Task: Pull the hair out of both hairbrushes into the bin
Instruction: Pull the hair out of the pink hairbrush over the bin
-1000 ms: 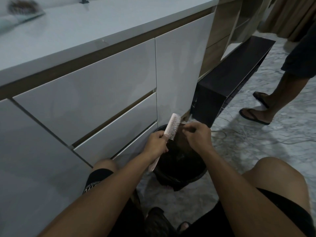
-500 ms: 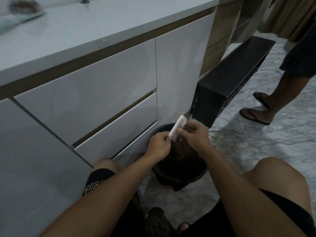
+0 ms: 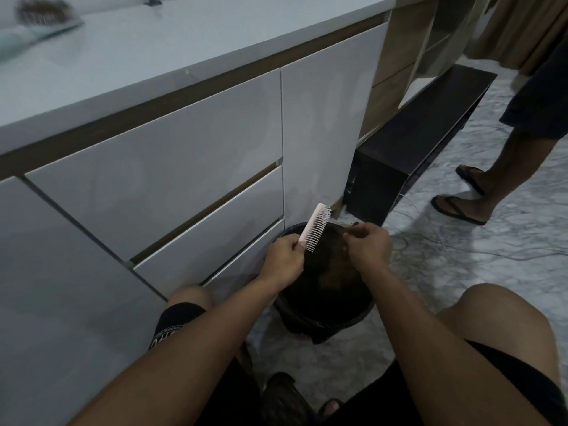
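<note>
My left hand point(image 3: 284, 256) grips the handle of a pink hairbrush point(image 3: 316, 227), held tilted over the black bin point(image 3: 359, 315) with its bristles facing right. Just right of the bristles, my right hand point(image 3: 367, 245) pinches a small dark tuft of hair point(image 3: 353, 224) above the bin. Dark hair lies inside the bin. A second hairbrush point(image 3: 40, 13), light teal and matted with hair, lies blurred on the white countertop at the far upper left.
White cabinet drawers point(image 3: 172, 167) stand close on the left of the bin. A black low bench point(image 3: 415, 142) sits behind it. Another person's legs in sandals point(image 3: 461, 207) stand at the right on the marble floor, where thin cables point(image 3: 461, 247) run. My knees flank the bin.
My right hand has drawn away from the bristles to the right with a tuft of hair. The pink brush has stayed over the bin, slightly shifted.
</note>
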Motion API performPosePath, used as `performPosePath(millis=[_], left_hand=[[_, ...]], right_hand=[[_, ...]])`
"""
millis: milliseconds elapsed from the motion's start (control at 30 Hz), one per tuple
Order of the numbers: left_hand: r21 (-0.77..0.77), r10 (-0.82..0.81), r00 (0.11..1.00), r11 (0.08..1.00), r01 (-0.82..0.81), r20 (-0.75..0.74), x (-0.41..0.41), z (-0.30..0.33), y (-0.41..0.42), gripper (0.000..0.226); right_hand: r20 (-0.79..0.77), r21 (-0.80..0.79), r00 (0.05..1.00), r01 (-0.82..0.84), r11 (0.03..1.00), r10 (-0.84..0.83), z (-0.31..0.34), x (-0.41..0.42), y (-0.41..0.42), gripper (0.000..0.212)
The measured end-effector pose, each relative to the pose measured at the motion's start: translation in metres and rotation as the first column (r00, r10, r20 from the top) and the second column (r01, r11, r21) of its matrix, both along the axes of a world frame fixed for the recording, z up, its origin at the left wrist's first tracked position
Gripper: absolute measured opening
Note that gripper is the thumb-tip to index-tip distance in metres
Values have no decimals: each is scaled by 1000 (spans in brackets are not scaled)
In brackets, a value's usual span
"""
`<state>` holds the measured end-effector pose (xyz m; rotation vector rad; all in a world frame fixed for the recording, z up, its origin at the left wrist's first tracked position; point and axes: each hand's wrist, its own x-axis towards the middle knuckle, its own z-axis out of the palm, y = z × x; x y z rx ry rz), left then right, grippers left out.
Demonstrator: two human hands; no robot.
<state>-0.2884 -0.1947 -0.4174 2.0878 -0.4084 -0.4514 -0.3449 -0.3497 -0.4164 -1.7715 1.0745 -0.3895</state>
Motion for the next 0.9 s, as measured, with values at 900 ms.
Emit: performPosePath(millis=[900], left_hand=[[15,12,993,1000,-10,-118,0,-3,5,20]], right_hand=[[-151,224,923,-317,922,354,-4,0,12,65]])
